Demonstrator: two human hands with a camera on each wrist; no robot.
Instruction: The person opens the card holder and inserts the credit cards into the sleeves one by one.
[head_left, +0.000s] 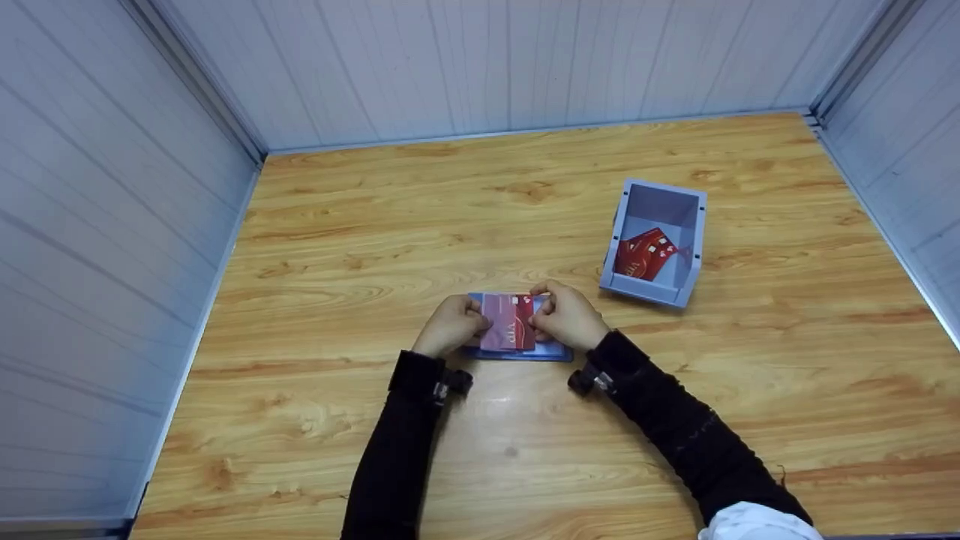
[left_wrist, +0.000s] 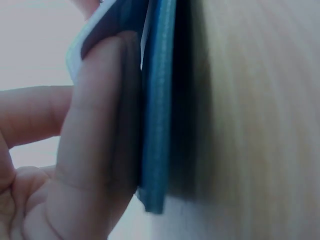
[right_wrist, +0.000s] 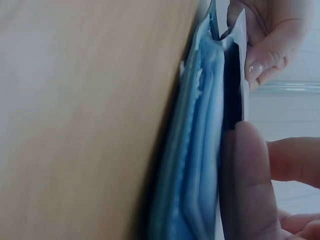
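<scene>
Ease red VIP card (head_left: 525,334) squarely into translucent sleeve (head_left: 498,324) over blue wallet (head_left: 555,351), pinching sleeve edge in nearly closed left hand (head_left: 452,325), card edge in nearly closed right hand (head_left: 568,317)

Held red card (head_left: 526,335): marked "VIP" in pale letters, turned sideways, at the edge of the pinkish layer (head_left: 496,322); also bearing a small white sign (head_left: 526,300) near the top, too small to read.
Upper card (head_left: 655,260) in grey bin (head_left: 643,289): marked "VIP" in pale slanted letters.
Dark right sleeve (head_left: 690,431): faint pale marks, illegible.
</scene>
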